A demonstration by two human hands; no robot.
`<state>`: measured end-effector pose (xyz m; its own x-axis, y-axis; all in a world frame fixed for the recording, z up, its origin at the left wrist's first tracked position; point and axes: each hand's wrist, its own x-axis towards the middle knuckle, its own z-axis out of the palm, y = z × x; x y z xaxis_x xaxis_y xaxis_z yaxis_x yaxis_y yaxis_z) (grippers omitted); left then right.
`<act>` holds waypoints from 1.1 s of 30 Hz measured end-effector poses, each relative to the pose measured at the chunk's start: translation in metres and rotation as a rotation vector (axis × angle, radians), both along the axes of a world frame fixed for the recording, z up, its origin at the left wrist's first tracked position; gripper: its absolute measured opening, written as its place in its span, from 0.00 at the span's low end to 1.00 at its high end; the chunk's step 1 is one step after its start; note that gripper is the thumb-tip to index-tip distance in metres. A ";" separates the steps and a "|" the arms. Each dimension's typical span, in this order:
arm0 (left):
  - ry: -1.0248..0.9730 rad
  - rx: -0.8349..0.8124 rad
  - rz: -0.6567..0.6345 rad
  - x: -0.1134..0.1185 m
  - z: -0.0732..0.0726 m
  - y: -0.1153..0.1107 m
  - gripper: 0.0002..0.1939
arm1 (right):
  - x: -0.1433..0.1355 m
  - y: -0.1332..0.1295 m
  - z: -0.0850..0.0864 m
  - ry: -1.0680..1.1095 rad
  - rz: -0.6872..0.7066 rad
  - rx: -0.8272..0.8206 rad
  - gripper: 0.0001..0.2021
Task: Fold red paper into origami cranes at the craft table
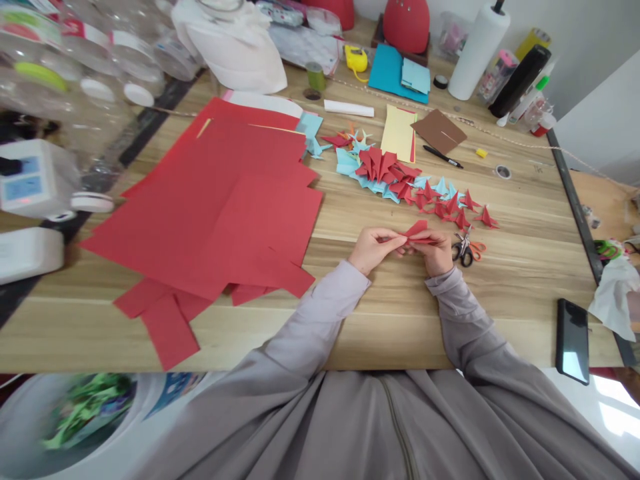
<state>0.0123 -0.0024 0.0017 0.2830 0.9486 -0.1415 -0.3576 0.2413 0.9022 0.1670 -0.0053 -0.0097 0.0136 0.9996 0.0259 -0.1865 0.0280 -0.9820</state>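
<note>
Between my hands, just above the table, is a small folded piece of red paper (417,229). My left hand (375,247) pinches its left end between thumb and fingers. My right hand (435,251) grips the right side, its fingers partly covering the paper. Behind my hands lie folded red paper cranes (443,207) mixed with light blue ones, and a cluster of red folded pieces (379,165) on blue ones. Right beside my right hand are scissors with black handles (466,252) and an orange-handled pair (479,249), overlapping.
Large red paper sheets (215,200) cover the table's left side. A black pen (443,157), yellow paper (399,130) and brown paper (440,131) lie farther back. A phone (573,340) rests at the front right edge. Plastic bottles (90,60) crowd the far left; a bin (75,427) stands below.
</note>
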 end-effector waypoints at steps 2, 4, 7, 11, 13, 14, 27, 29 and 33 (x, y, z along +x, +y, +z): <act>0.021 0.009 0.013 0.000 -0.001 0.000 0.12 | 0.000 0.000 -0.001 -0.019 -0.007 0.009 0.07; 0.032 0.022 0.022 0.001 -0.001 0.000 0.14 | 0.001 0.000 -0.001 -0.036 -0.020 0.020 0.06; 0.008 0.049 0.031 0.001 0.000 0.000 0.15 | 0.002 0.000 -0.002 -0.073 -0.038 0.037 0.07; -0.061 0.055 0.031 0.002 0.002 0.001 0.20 | 0.002 0.000 -0.001 -0.113 -0.037 0.066 0.08; -0.073 0.035 0.041 0.001 0.002 0.002 0.23 | 0.003 0.000 0.000 -0.135 -0.041 0.057 0.09; -0.072 0.026 0.050 0.001 0.002 0.002 0.24 | 0.003 0.000 0.000 -0.140 -0.038 0.049 0.10; 0.026 0.095 0.116 0.003 0.000 0.001 0.20 | -0.007 -0.004 0.006 -0.231 -0.081 0.063 0.37; 0.026 0.092 0.110 0.003 0.000 0.001 0.21 | -0.008 -0.003 0.006 -0.231 -0.114 0.074 0.35; 0.017 0.073 0.092 0.003 0.000 0.001 0.23 | -0.008 -0.002 0.007 -0.219 -0.142 0.065 0.34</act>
